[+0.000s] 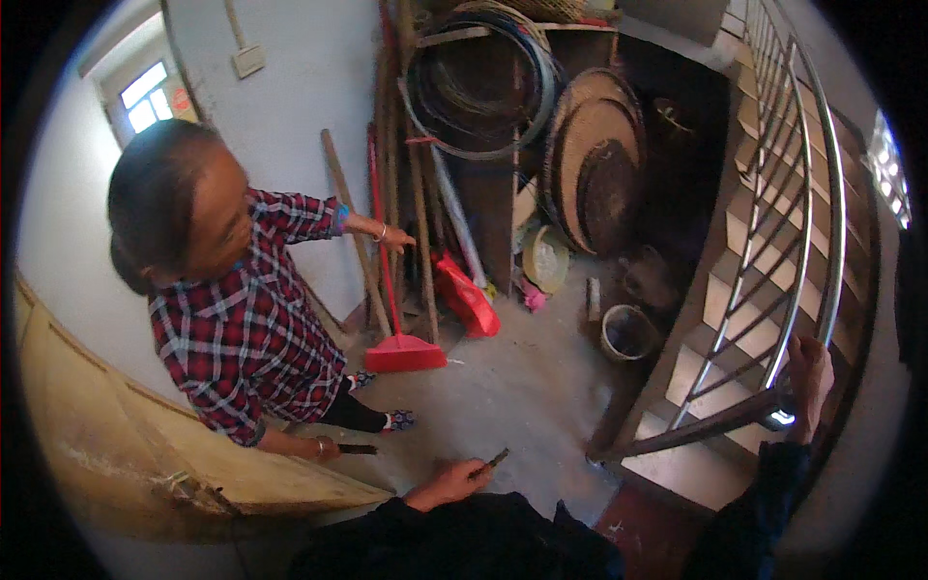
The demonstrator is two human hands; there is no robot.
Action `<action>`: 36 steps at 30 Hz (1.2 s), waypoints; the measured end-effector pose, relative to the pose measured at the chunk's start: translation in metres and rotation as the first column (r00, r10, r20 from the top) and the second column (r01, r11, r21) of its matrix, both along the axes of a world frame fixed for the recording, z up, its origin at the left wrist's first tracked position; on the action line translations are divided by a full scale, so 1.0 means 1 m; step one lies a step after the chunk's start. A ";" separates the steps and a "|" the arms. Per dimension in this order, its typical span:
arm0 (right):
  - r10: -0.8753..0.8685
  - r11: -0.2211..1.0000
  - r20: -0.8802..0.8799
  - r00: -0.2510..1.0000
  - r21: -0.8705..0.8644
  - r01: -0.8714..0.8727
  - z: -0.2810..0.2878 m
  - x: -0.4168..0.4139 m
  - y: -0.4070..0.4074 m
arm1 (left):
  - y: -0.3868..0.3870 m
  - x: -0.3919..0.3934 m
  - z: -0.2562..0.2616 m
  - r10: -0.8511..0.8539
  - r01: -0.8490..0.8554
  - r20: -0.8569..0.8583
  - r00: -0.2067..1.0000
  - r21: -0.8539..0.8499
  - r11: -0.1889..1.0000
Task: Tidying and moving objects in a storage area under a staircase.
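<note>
My left hand (453, 482), low in the middle of the view, is closed around a short, thin brownish piece (499, 458) whose tip points up and right. My right hand (810, 377) grips something at the lower end of the metal stair railing (830, 217); a dark bar (696, 426) and a bright light spot lie beside it, and whether it holds the rail or a separate thing cannot be told. Another person (254, 312) in a plaid shirt stands at the left, one hand reaching toward leaning poles and the other holding a dark short object (358, 449).
A red broom (406, 354) and red dustpan (464, 297) stand by the wall. Behind are wire or hose coils (540, 109), round woven trays (573, 109) and a bucket (629, 333). Tiled stairs (754, 312) rise at the right; a yellowish panel (109, 406) lines the left.
</note>
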State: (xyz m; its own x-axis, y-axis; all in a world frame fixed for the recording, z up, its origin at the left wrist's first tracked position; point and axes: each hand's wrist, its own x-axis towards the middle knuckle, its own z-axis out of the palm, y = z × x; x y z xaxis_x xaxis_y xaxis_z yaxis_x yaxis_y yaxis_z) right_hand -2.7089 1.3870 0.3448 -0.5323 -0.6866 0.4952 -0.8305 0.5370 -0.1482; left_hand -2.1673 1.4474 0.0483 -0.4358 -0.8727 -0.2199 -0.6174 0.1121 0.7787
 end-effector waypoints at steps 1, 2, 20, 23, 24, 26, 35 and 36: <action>-0.016 0.999 0.076 0.997 0.052 0.012 0.006 0.008 -0.006 | -0.003 0.004 0.004 0.009 -0.009 -0.003 1.000 0.003 1.000; -0.021 0.998 0.074 0.997 0.054 0.017 0.010 0.016 -0.008 | -0.004 0.007 0.007 -0.009 0.009 -0.007 1.000 0.008 1.000; -0.053 0.998 0.078 0.996 0.032 0.051 0.031 0.058 -0.008 | -0.014 0.038 0.003 -0.003 0.007 -0.051 0.999 0.067 0.998; -0.081 0.995 0.070 0.994 0.055 0.077 0.029 0.050 -0.006 | -0.013 0.036 -0.005 0.004 0.004 -0.044 0.999 0.176 0.984; -0.082 0.996 0.069 0.994 0.049 0.078 0.028 0.049 -0.005 | -0.013 0.032 -0.002 -0.006 0.007 -0.008 1.000 0.165 0.986; -0.062 0.998 0.060 0.996 -0.007 0.062 0.023 0.046 0.001 | -0.011 0.025 0.002 -0.017 0.013 0.026 1.000 0.149 0.989; -0.038 0.999 -0.008 0.999 0.030 0.038 0.001 0.023 0.000 | 0.006 0.020 -0.023 0.014 -0.013 -0.020 1.000 0.051 0.999; -0.063 0.997 0.042 0.997 0.053 0.061 0.006 0.030 0.001 | 0.007 0.016 -0.016 0.011 -0.009 -0.022 1.000 0.061 0.998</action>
State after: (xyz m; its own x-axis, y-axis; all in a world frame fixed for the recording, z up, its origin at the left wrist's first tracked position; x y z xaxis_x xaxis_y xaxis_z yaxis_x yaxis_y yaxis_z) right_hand -2.6790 1.3884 0.3512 -0.5950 -0.6756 0.4354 -0.7887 0.5949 -0.1547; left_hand -2.1512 1.4546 0.0323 -0.4326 -0.8623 -0.2631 -0.6005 0.0579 0.7976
